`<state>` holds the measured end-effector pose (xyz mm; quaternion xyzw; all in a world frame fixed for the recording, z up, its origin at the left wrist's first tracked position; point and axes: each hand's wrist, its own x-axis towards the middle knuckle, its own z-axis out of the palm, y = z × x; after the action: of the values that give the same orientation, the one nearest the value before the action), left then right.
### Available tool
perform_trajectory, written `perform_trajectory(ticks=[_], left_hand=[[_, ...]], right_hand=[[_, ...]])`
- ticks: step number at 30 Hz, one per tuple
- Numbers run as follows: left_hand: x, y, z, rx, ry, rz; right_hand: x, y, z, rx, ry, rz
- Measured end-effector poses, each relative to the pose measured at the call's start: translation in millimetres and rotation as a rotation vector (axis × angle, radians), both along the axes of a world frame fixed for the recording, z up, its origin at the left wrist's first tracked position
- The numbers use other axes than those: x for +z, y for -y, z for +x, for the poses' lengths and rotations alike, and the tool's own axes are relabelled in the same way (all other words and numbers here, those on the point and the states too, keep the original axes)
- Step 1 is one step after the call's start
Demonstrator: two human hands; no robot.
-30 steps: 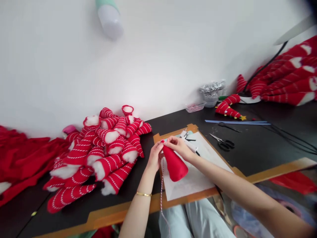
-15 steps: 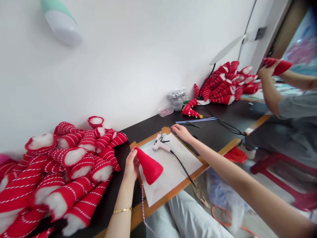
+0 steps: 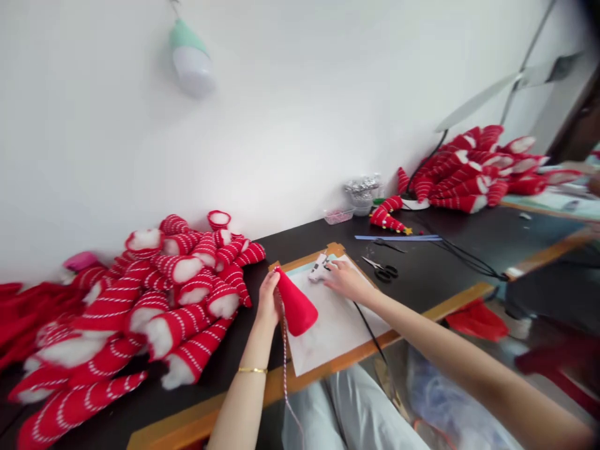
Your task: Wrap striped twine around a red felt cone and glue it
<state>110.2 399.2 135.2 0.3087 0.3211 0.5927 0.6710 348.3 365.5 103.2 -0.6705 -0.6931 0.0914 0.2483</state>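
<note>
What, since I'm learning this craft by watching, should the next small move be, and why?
I'd say firm up the right hand's hold on the glue gun and lift it: its fingers are at the handle, while the left hand holds the red cone near its tip, the striped cord hanging loose.
</note>
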Motion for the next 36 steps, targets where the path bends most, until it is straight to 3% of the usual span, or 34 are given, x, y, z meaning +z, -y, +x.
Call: perform_trajectory(ticks=[4, 7, 10, 13, 16, 20, 24, 36], left_hand=[[-1.8, -5, -8, 0.061, 0.035, 0.047], [-2.1, -8, -14, 0.098, 0.053, 0.062], [-2.3, -9, -15, 0.108, 0.057, 0.054], [-2.4, -7, -13, 0.108, 0.055, 0.042], [-2.0, -5, -11, 0.124, 0.061, 0.032], [-2.6, -6, -10, 0.148, 0.072, 0.024], [-5.1, -7, -10, 0.141, 0.07, 0.024], [-12.0, -8, -11, 0.101, 0.052, 0.051]], right_hand=[[3.8, -43, -18, -0.056, 0.036, -0.079], [10.3, -64, -3, -0.109, -0.041, -0.053], [18.3, -69, 18, -0.153, -0.23, 0.034], [27.4, -61, 19, -0.109, -0.494, 0.118], [35.4, -42, -6, 0.049, -0.743, 0.15], [37.9, -8, -50, 0.338, -1.073, 0.0], [33.7, 10, -70, 0.399, -1.054, -0.161], [30.6, 10, -75, 0.392, -1.001, -0.165]])
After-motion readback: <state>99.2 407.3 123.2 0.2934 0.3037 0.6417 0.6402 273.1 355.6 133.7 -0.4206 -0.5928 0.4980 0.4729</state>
